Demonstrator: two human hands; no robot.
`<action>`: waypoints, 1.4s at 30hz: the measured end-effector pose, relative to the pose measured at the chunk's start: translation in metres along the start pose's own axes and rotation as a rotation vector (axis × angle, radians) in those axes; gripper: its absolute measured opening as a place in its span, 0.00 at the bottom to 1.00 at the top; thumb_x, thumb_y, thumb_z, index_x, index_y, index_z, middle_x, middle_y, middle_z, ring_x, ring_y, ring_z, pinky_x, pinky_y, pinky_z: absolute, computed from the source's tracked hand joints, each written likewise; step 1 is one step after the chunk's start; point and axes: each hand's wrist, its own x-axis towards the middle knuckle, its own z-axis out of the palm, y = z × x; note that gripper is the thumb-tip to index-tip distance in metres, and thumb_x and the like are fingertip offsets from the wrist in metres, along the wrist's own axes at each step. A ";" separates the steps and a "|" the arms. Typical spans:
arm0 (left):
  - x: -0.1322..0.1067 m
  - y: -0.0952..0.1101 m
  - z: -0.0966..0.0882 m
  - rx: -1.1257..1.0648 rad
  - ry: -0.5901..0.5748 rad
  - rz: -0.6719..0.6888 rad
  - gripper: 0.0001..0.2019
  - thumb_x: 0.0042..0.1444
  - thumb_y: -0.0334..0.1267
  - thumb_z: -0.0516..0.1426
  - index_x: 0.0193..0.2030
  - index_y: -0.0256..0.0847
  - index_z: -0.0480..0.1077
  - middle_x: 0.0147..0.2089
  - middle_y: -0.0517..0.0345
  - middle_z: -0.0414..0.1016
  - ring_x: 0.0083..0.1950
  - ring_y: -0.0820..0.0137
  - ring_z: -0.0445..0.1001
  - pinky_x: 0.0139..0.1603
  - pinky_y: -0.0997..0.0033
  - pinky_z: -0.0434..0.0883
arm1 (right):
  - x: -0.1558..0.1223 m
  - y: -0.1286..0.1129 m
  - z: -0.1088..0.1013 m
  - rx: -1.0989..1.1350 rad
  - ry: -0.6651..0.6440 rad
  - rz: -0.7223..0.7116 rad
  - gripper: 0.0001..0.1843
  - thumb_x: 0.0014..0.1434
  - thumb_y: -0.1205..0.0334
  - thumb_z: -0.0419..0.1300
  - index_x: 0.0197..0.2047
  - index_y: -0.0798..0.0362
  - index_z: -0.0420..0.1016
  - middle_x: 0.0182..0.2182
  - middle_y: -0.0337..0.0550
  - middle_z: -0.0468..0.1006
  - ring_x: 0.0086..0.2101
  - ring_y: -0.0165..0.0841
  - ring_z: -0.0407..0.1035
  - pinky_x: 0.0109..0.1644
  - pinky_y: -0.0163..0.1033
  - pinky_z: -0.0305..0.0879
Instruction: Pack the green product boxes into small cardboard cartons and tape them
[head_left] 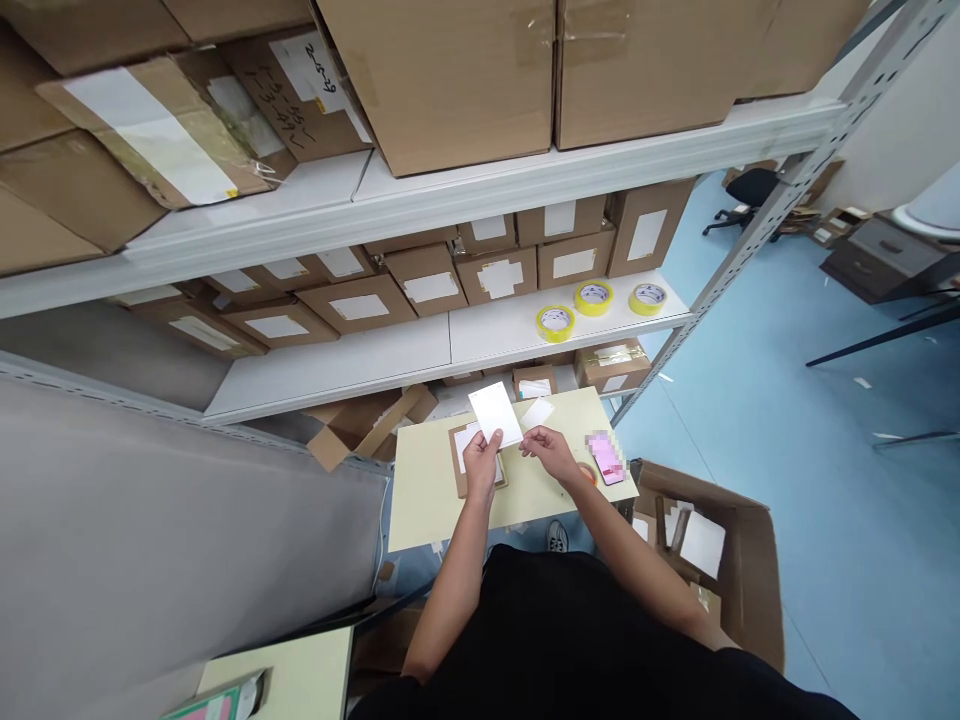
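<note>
"Where was the white sheet?"

"Above the cream table, pinched in the left hand."

"And the right hand?"

"At the sheet's corner; I couldn't tell whether it gripped. Sheet and left hand partly hid a cardboard piece; the phone was blurred."

Pale yellow table, brown cardboard, pink-screened phone

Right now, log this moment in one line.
left hand: holding white sheet | right hand: by sheet's lower-right corner | phone: on table | yellow tape rolls: on shelf
</note>
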 end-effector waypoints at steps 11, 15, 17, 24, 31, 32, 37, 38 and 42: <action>0.007 -0.001 0.003 0.239 0.001 -0.100 0.44 0.49 0.56 0.72 0.71 0.41 0.67 0.55 0.44 0.82 0.53 0.56 0.80 0.49 0.63 0.74 | -0.001 -0.010 0.004 -0.023 -0.028 -0.028 0.09 0.55 0.53 0.65 0.34 0.49 0.72 0.32 0.39 0.81 0.26 0.30 0.72 0.33 0.37 0.64; -0.001 0.015 0.002 0.288 -0.073 0.106 0.23 0.56 0.56 0.66 0.53 0.45 0.80 0.56 0.45 0.82 0.57 0.56 0.78 0.52 0.63 0.74 | 0.000 -0.012 0.007 -0.067 -0.010 -0.044 0.09 0.56 0.54 0.64 0.35 0.48 0.72 0.29 0.36 0.78 0.24 0.31 0.71 0.32 0.37 0.64; -0.005 0.024 0.001 0.272 -0.200 0.161 0.18 0.58 0.56 0.65 0.45 0.45 0.82 0.50 0.47 0.83 0.52 0.58 0.80 0.49 0.64 0.75 | 0.001 -0.011 0.009 -0.116 -0.010 -0.050 0.09 0.57 0.53 0.64 0.36 0.47 0.72 0.23 0.33 0.74 0.25 0.33 0.72 0.31 0.36 0.63; -0.008 0.031 -0.011 0.230 -0.155 0.223 0.15 0.59 0.55 0.64 0.40 0.46 0.83 0.43 0.50 0.84 0.45 0.60 0.81 0.45 0.64 0.77 | 0.002 -0.006 0.015 -0.200 -0.059 -0.132 0.09 0.60 0.52 0.64 0.38 0.47 0.73 0.25 0.33 0.73 0.25 0.32 0.70 0.34 0.37 0.66; -0.011 0.022 -0.019 0.217 -0.203 0.209 0.17 0.58 0.56 0.65 0.42 0.46 0.85 0.43 0.49 0.85 0.46 0.60 0.82 0.48 0.62 0.78 | 0.005 -0.002 0.021 -0.260 -0.068 -0.119 0.11 0.60 0.49 0.66 0.37 0.48 0.76 0.21 0.32 0.68 0.23 0.31 0.64 0.29 0.36 0.60; -0.011 0.021 -0.020 0.214 -0.197 0.212 0.17 0.59 0.57 0.64 0.42 0.46 0.85 0.43 0.49 0.85 0.46 0.59 0.82 0.48 0.62 0.77 | 0.005 -0.001 0.023 -0.264 -0.068 -0.114 0.11 0.60 0.49 0.66 0.37 0.48 0.76 0.21 0.32 0.67 0.23 0.31 0.63 0.29 0.36 0.60; -0.006 0.011 -0.028 0.144 -0.116 0.147 0.21 0.56 0.60 0.65 0.38 0.43 0.84 0.40 0.50 0.84 0.42 0.61 0.80 0.44 0.65 0.76 | 0.005 0.004 0.031 -0.231 -0.087 -0.114 0.11 0.60 0.50 0.66 0.36 0.47 0.75 0.21 0.32 0.69 0.22 0.30 0.63 0.28 0.36 0.62; -0.005 0.009 -0.030 0.119 -0.079 0.112 0.22 0.55 0.61 0.65 0.38 0.42 0.84 0.37 0.51 0.84 0.39 0.62 0.79 0.42 0.65 0.75 | 0.005 0.004 0.033 -0.210 -0.100 -0.117 0.10 0.59 0.50 0.65 0.36 0.47 0.75 0.24 0.34 0.72 0.22 0.30 0.63 0.28 0.36 0.64; -0.001 0.005 -0.036 -0.029 0.031 -0.003 0.30 0.52 0.67 0.64 0.39 0.38 0.82 0.37 0.51 0.83 0.37 0.63 0.78 0.41 0.65 0.76 | 0.005 -0.002 0.038 -0.113 -0.115 -0.096 0.10 0.55 0.53 0.65 0.33 0.48 0.71 0.42 0.41 0.81 0.24 0.27 0.64 0.29 0.37 0.67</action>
